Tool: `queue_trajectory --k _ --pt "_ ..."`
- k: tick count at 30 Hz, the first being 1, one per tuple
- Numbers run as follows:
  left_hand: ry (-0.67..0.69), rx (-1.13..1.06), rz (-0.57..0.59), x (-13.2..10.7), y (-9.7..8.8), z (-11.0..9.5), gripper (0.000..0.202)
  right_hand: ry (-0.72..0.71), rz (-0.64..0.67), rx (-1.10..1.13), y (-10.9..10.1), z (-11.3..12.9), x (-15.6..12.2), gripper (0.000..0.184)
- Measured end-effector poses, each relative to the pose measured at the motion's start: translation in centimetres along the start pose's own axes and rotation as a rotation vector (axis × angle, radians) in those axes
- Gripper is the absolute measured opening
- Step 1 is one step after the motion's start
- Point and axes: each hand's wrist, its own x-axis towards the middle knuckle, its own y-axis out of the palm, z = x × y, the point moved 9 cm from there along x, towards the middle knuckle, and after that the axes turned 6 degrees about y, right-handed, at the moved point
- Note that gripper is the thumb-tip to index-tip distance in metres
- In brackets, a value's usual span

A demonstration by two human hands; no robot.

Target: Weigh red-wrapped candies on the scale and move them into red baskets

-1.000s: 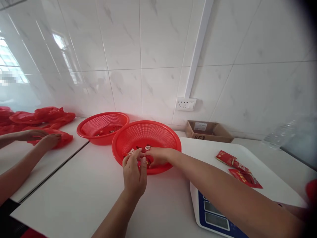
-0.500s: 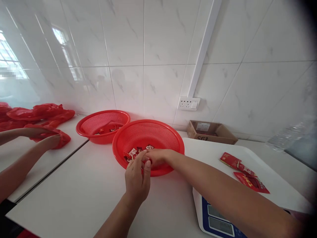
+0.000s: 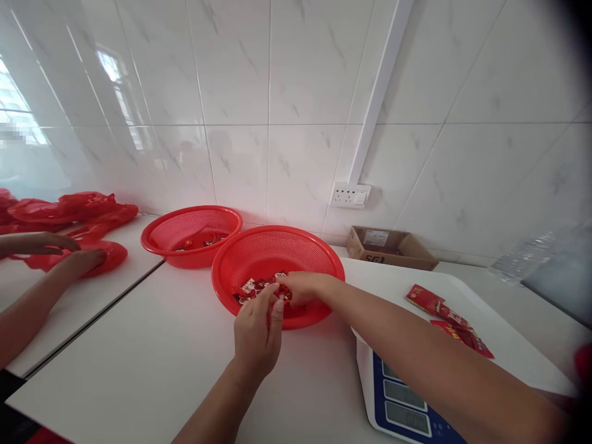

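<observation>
My left hand (image 3: pixel 256 333) is at the near rim of a red perforated basket (image 3: pixel 277 237), its fingers curled and thumb a little apart. What its palm holds, if anything, is hidden. My right hand (image 3: pixel 305 287) reaches into the basket from the right, fingers bent around a small red packet (image 3: pixel 284 292) close to the left fingertips. Several small red-and-white packets (image 3: pixel 250 286) lie at the bottom of the basket, partly covered by both hands.
Behind on the left is a second red basket (image 3: pixel 192 213) with a few packets. Further left, another person's hands (image 3: pixel 83 262) handle red plastic bags (image 3: pixel 113 256). A white scale (image 3: pixel 370 376) on the right carries red pouches (image 3: pixel 430 301). An open cardboard box (image 3: pixel 393 246) stands by the wall.
My right hand has shifted slightly up and right, showing a red packet between my hands. The other person's hands have moved apart over the red bag.
</observation>
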Motion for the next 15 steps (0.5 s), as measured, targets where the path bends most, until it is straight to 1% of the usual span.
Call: queue_trajectory --k 2,4,8,11,13,15 --pt "-0.001 0.008 0.006 0.0 0.0 -0.1 0.026 0.061 -0.058 -0.014 -0.9 -1.7 -0.3 0.048" --pt "0.007 0.012 0.004 0.1 -0.1 -0.2 0.026 0.106 -0.110 -0.011 -1.5 -3.0 -0.7 0.048" --pt "0.033 0.024 -0.012 0.1 -0.2 -0.4 0.025 0.165 -0.142 0.027 -1.6 -4.3 -1.2 0.048" --pt "0.046 0.029 -0.026 0.1 -0.3 -0.6 0.025 0.183 -0.130 0.086 -1.3 -4.0 -1.3 0.048" --pt "0.054 0.036 -0.029 0.1 -0.3 -0.6 0.024 0.129 -0.125 0.164 -1.5 -2.8 -1.5 0.044" --pt "0.057 0.043 -0.025 0.2 -0.4 -0.6 0.024 0.061 -0.143 0.248 -2.3 -1.8 -2.0 0.049"
